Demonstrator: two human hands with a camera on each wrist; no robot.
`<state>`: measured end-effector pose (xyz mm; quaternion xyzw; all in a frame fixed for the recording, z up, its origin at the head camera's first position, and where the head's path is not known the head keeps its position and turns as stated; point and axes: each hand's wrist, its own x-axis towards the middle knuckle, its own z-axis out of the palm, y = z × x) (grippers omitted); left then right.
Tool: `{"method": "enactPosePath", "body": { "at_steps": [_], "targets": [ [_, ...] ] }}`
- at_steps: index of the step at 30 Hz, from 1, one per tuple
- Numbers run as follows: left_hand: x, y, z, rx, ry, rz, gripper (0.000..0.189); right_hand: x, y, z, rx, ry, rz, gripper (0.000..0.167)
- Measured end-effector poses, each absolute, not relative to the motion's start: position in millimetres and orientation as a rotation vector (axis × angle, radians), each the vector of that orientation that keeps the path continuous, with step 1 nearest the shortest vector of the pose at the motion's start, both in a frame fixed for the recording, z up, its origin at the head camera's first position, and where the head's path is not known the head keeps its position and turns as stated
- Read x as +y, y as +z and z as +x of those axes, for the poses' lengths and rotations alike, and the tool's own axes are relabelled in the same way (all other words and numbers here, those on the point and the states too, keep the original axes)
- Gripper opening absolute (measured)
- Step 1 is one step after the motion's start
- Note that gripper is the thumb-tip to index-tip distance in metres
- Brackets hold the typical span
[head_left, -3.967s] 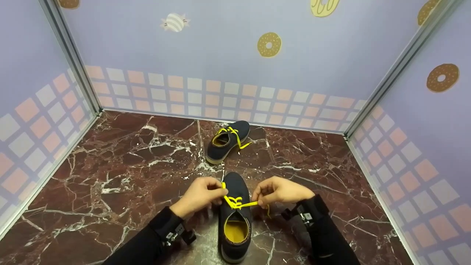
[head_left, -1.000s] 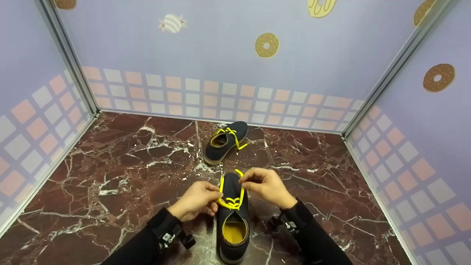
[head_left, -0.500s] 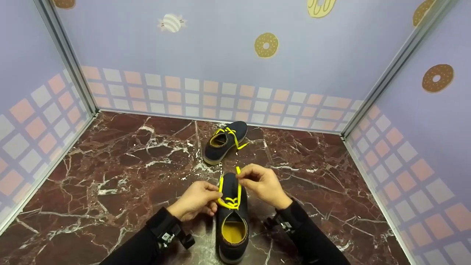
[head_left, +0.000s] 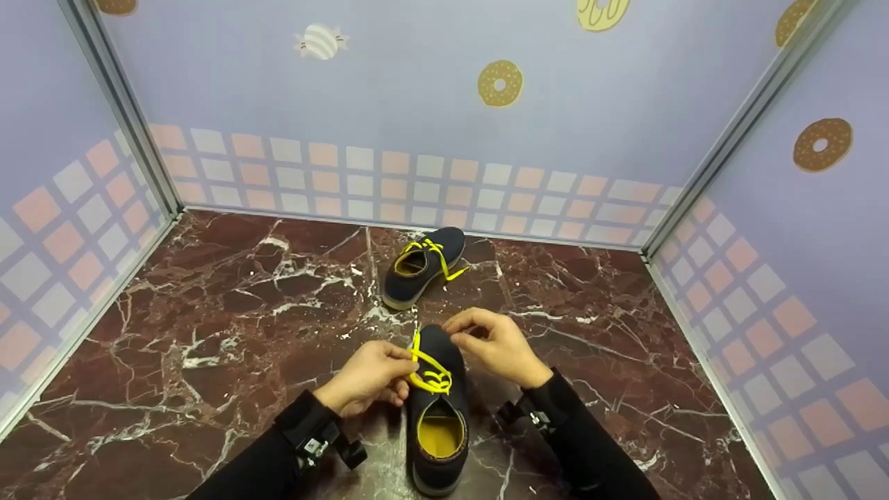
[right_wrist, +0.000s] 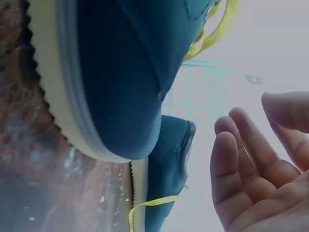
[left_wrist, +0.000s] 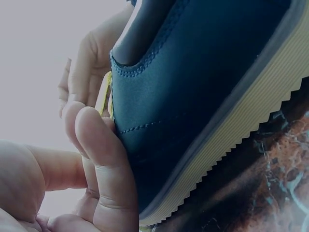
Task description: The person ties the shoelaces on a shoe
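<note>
A dark navy shoe [head_left: 439,472] with a yellow lining stands on the floor, its toe pointing away from me. My left hand [head_left: 375,375] pinches its yellow shoelace [head_left: 432,361] at the shoe's left side; a loop runs from the eyelets across to those fingers. In the left wrist view the left hand [left_wrist: 104,169] lies against the shoe's side, hiding part of the lace. My right hand [head_left: 496,344] hovers by the toe. No lace shows between its bent fingers, and in the right wrist view the right hand [right_wrist: 260,179] appears apart from the shoe.
A second navy shoe [head_left: 399,288] with yellow laces stands farther off, angled right, near the back wall [head_left: 389,90]. Panels with metal corner posts enclose the reddish-brown marbled floor [head_left: 278,333]. Both wrists carry small black camera mounts.
My right hand went from the shoe's right side to the toe with one lace end, then let it go. That lace now bends left to my left hand, which keeps its pinch.
</note>
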<state>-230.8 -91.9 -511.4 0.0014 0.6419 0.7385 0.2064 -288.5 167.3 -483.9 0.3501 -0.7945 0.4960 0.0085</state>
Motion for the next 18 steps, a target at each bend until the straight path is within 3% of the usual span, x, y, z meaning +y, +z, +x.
{"method": "enactPosePath", "body": {
  "at_steps": [7,18],
  "targets": [
    [-92,-508,-230,1.795,2.053,-0.01,0.039,172,-485,-287,-2.645,1.505,1.061,0.007],
    [-93,-513,-231,1.87,2.014,-0.003,0.041,166,-485,-275,-2.566,1.392,1.513,0.003]
  ]
}}
